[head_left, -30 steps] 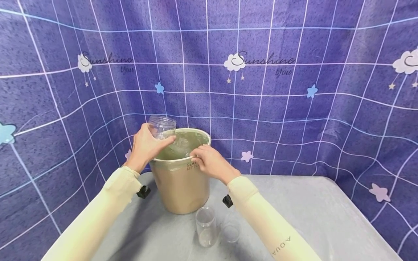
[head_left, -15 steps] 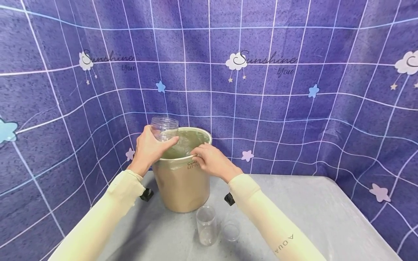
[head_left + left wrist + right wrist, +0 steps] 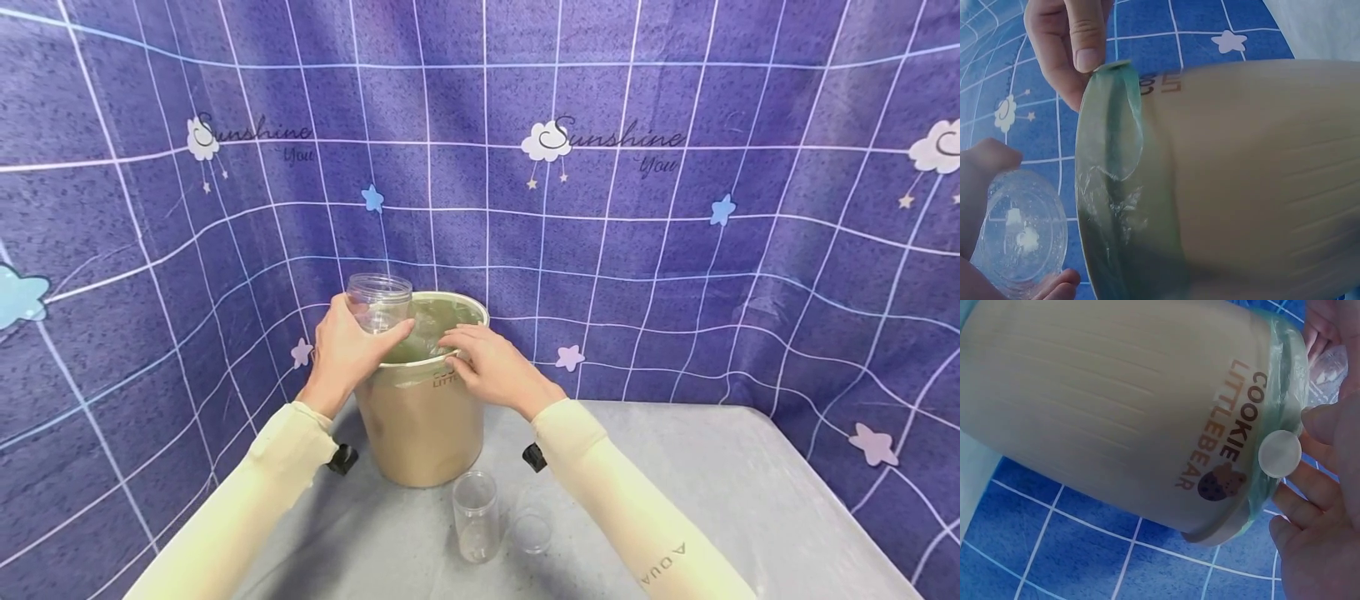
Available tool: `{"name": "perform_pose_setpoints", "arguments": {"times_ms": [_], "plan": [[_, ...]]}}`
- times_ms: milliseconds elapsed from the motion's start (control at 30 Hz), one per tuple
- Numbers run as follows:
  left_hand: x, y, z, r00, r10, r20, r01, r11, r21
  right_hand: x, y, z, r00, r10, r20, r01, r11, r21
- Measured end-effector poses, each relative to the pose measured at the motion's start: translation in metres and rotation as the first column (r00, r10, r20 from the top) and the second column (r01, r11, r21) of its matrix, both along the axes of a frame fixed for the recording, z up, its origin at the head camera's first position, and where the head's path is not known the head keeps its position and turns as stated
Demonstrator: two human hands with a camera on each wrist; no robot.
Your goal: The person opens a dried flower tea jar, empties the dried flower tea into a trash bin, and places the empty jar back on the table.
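Observation:
My left hand [image 3: 341, 350] grips a clear plastic jar [image 3: 380, 293] between thumb and fingers, its open mouth up, at the left side of a tan bin [image 3: 420, 429]. A pale green bag [image 3: 442, 327] lines the bin and folds over its rim. My right hand [image 3: 501, 367] is at the bin's front right rim, fingers fairly straight over the edge and thumb tip beside it. In the right wrist view, a round white knob [image 3: 1280, 454] sits at the rim near the fingers [image 3: 1300, 503]. The left wrist view shows the jar [image 3: 1025, 231] from its base.
A second clear jar [image 3: 476, 517] stands on the grey table [image 3: 675, 483] in front of the bin. A round clear lid [image 3: 532, 532] lies just right of it. A purple checked curtain [image 3: 600, 275] hangs close behind the bin.
The right fingers, earlier curled in a pinch at the rim, have straightened and loosened. My left hand has shifted slightly right and down with the jar.

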State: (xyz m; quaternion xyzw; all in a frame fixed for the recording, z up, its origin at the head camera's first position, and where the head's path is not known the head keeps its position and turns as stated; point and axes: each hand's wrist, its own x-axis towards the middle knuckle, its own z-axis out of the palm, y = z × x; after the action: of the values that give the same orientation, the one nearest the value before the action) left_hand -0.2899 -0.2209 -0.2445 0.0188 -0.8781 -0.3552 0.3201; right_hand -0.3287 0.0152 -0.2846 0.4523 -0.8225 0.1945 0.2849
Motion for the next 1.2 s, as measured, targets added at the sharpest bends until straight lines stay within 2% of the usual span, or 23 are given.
{"name": "perform_pose_setpoints", "arguments": {"times_ms": [167,533,767,1200], "plan": [[0.002,0.001,-0.005,1.000,-0.005,0.001,0.005,1.000,0.017,0.003,0.005,0.000,1.000,-0.024,0.002,0.024,1.000,0.008],[0.007,0.005,-0.017,1.000,-0.024,-0.009,0.025,0.998,0.063,0.015,0.022,-0.002,0.996,-0.052,0.073,0.052,0.999,-0.009],[0.009,0.007,-0.018,1.000,-0.009,-0.023,0.011,0.996,0.086,0.022,0.036,-0.003,0.995,-0.062,0.084,0.064,0.998,-0.024],[0.016,0.021,-0.026,0.999,-0.034,-0.038,0.038,0.994,0.103,0.034,0.057,-0.008,0.992,-0.093,0.090,0.096,0.995,-0.027]]}}
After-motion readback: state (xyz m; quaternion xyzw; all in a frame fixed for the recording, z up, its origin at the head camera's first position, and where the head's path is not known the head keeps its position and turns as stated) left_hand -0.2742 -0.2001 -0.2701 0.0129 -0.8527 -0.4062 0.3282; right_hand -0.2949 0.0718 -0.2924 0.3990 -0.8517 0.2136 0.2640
